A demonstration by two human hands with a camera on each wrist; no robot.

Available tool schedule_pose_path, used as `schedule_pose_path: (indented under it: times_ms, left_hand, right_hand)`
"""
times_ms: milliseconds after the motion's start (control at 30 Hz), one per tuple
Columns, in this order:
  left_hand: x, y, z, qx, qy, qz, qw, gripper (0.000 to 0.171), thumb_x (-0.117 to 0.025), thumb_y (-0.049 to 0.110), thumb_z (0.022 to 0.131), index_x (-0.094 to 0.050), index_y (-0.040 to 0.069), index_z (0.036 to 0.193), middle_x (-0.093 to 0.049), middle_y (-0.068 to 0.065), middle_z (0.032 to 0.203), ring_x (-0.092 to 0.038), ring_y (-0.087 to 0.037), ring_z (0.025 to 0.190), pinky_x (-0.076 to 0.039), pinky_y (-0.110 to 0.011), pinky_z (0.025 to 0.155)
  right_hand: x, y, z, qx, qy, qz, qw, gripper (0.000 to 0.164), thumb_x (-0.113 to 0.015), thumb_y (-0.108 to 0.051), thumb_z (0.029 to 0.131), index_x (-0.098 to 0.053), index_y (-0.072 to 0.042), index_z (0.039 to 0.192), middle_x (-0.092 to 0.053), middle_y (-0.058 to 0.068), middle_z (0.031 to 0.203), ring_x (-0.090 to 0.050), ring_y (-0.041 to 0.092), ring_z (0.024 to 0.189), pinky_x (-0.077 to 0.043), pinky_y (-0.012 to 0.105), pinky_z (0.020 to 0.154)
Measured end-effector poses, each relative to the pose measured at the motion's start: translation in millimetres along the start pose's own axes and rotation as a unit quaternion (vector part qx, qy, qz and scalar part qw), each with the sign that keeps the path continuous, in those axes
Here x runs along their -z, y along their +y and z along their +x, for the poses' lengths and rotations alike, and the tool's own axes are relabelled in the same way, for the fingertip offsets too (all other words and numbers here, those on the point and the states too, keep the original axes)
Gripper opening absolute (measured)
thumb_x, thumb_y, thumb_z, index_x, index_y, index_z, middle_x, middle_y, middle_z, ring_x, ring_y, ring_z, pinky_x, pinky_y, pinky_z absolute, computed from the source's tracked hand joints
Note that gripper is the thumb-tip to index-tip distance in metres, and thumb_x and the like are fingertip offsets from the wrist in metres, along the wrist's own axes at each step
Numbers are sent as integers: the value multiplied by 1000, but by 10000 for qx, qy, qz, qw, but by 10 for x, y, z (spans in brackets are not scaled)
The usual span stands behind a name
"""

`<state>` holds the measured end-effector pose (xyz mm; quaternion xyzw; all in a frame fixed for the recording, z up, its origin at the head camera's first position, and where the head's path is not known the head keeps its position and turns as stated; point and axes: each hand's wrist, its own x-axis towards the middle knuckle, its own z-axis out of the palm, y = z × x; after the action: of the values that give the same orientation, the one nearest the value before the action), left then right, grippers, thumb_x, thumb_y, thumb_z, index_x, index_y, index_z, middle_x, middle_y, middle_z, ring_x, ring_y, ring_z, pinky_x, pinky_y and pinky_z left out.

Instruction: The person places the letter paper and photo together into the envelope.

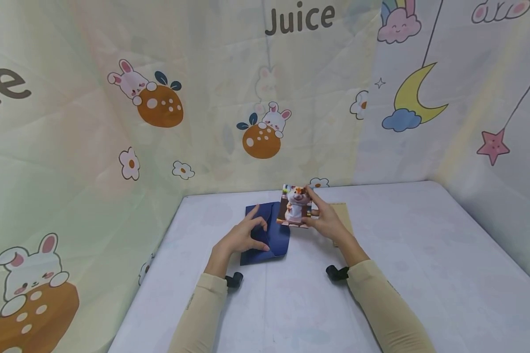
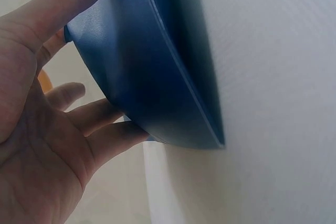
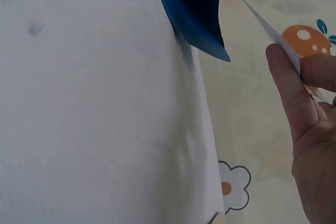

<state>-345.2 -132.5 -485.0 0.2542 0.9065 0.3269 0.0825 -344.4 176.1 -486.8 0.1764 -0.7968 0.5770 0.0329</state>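
A dark blue envelope (image 1: 279, 241) stands over the table, left of centre. My left hand (image 1: 243, 235) grips it, with the thumb on one side and other fingers at its edge; the left wrist view shows the envelope's mouth (image 2: 173, 40) gaping. Between thumb and fingers, my right hand (image 1: 329, 220) pinches a small picture card (image 1: 295, 206) with a plush-looking animal on it. The card is held up at the envelope's right side and overlaps it in the head view. Seen from the right wrist, the card (image 3: 270, 32) is nearly edge-on, beside the curved envelope flap (image 3: 194, 19).
Behind my right hand, a tan paper piece (image 1: 343, 215) lies on the white-covered table (image 1: 424, 255). Printed cloth walls (image 1: 221, 98) enclose the table at the back and sides. A black band with a camera sits on each wrist.
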Motion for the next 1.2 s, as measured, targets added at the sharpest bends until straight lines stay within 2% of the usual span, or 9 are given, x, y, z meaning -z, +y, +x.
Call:
schedule_pose_path:
  times_ms: [133, 233, 333, 433, 533, 667, 767, 1000, 1200]
  left_hand:
    - [-5, -13, -7, 19, -6, 23, 10000, 46, -95, 37, 74, -57, 38, 99, -6, 1, 177, -23, -47, 157, -34, -69, 117]
    - [-11, -19, -8, 8, 11, 19, 10000, 45, -95, 37, 74, -57, 38, 99, -6, 1, 177, -23, -47, 157, -34, -69, 116]
    - [-17, -24, -11, -8, 30, 21, 10000, 45, -95, 37, 74, -57, 38, 99, -6, 0, 177, -23, -47, 157, -34, -70, 116]
    - [-22, -25, -14, -8, 33, 19, 10000, 46, -96, 37, 74, -57, 38, 99, -6, -1, 177, -23, -48, 157, -34, -70, 116]
    - [-22, -23, -10, -9, 34, 19, 10000, 46, -95, 37, 74, -58, 37, 99, -7, -1, 177, -23, -48, 156, -34, -70, 116]
    - [-10, -8, -5, -14, 29, 14, 10000, 46, -95, 37, 74, -58, 37, 100, -8, 0, 177, -24, -48, 156, -33, -70, 116]
    - [6, 12, -6, -12, 19, 9, 10000, 45, -95, 37, 74, -58, 36, 100, -8, 0, 177, -24, -49, 156, -33, -70, 116]
    - [22, 28, -9, -39, 9, 2, 10000, 45, -95, 36, 75, -59, 34, 101, -9, -3, 177, -24, -49, 156, -34, -70, 116]
    - [2, 14, -2, -20, -14, 13, 10000, 44, -95, 36, 75, -59, 34, 102, -8, -5, 177, -23, -50, 156, -33, -72, 116]
  right_hand:
    - [-37, -67, 3, -91, -35, 159, 9998, 111, -74, 13, 87, -18, -44, 164, -9, 3, 177, -42, 52, 144, -60, 42, 93]
    - [-56, -108, 0, -181, -89, 23, 9998, 110, -75, 11, 87, -20, -42, 164, -11, 2, 176, -34, 51, 150, -46, 52, 112]
    - [-69, -116, 1, -233, -172, -272, 9992, 107, -76, 8, 87, -20, -38, 165, -14, 4, 176, -37, 50, 149, -38, 57, 118]
    - [-78, -103, 7, -298, -198, -533, 9979, 106, -78, 5, 87, -20, -33, 166, -20, 7, 175, -47, 47, 144, -45, 57, 113]
    - [-95, -91, 13, -350, -206, -650, 9971, 105, -80, 4, 85, -21, -28, 166, -29, 13, 171, -55, 42, 136, -57, 48, 95]
    - [-117, -74, 15, -343, -231, -713, 9966, 102, -80, 4, 85, -24, -23, 166, -41, 21, 162, -60, 39, 127, -56, 34, 76]
    - [-131, -65, 14, -217, -274, -810, 9961, 94, -79, 4, 86, -29, -15, 164, -41, 22, 161, -60, 41, 126, -57, 34, 78]
    - [-163, -75, 1, -255, -310, -1051, 9936, 77, -76, 0, 90, -40, -6, 158, -46, 19, 160, -60, 41, 129, -52, 55, 103]
    - [-177, -61, -11, -457, -321, -1173, 9915, 78, -76, 1, 90, -38, -4, 158, -44, 20, 161, -59, 42, 131, -55, 52, 102]
